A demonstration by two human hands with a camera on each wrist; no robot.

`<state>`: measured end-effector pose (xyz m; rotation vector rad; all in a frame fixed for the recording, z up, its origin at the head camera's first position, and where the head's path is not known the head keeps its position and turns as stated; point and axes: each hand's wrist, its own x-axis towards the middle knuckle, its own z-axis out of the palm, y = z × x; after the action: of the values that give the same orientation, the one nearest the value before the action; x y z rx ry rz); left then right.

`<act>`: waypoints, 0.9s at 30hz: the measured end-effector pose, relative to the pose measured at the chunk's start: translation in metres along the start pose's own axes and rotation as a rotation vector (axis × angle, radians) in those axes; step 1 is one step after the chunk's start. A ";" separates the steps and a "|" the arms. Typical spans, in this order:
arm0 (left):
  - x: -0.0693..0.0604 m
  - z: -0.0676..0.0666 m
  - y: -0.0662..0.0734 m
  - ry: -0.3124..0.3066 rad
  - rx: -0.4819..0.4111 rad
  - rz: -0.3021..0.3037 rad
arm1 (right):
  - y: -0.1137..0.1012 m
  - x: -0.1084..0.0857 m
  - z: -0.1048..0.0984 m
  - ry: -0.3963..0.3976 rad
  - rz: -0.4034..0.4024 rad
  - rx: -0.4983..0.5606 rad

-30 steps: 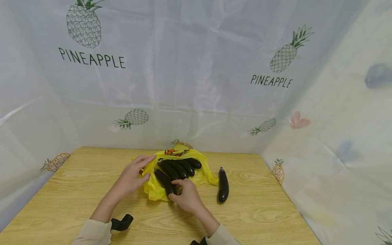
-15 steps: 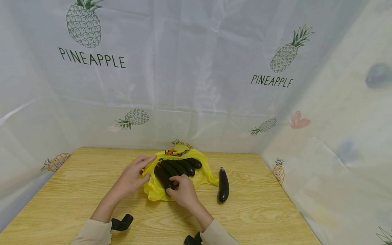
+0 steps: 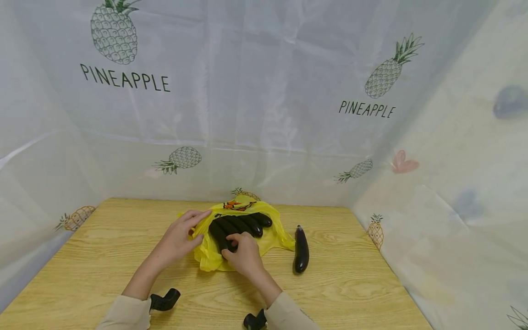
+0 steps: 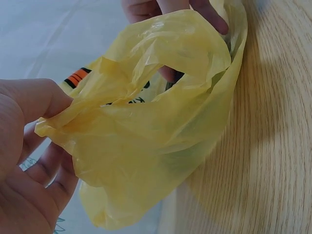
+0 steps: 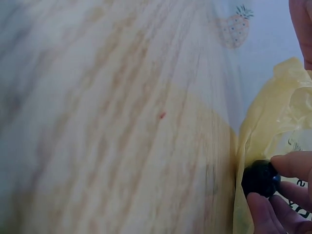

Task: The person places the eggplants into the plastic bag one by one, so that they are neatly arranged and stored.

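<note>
A yellow plastic bag (image 3: 209,260) lies on the table with its mouth spread, and several dark eggplants (image 3: 252,222) rest side by side inside it. My left hand (image 3: 180,236) pinches the left edge of the bag's mouth; the left wrist view shows the film (image 4: 136,146) caught between thumb and fingers. At the bag's opening, my right hand (image 3: 246,256) grips the near end of the leftmost eggplant (image 3: 217,233). The right wrist view shows thumb and fingers around the rounded end of that eggplant (image 5: 261,179). Its far part lies among the others.
One more eggplant (image 3: 301,252) lies outside the bag, to its right. The wooden table (image 3: 350,284) meets a pineapple-print sheet (image 3: 264,114) hanging at the back and sides. A black wrist mount (image 3: 165,300) sticks out beside the left sleeve.
My right hand has moved forward and slightly left with the eggplant, which now lies closer against the others in the bag. The left hand keeps its place at the bag's edge.
</note>
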<state>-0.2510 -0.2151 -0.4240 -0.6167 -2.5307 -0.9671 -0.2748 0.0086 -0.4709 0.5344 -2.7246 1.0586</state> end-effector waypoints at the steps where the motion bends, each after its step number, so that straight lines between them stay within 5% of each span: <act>1: 0.000 0.000 0.000 -0.001 -0.002 0.000 | 0.000 0.000 0.000 0.003 0.000 0.001; 27: 0.000 0.000 0.000 0.002 0.005 -0.006 | 0.007 -0.001 -0.002 0.046 -0.021 0.044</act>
<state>-0.2508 -0.2151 -0.4240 -0.6072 -2.5342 -0.9620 -0.2766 0.0151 -0.4737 0.5379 -2.6563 1.1136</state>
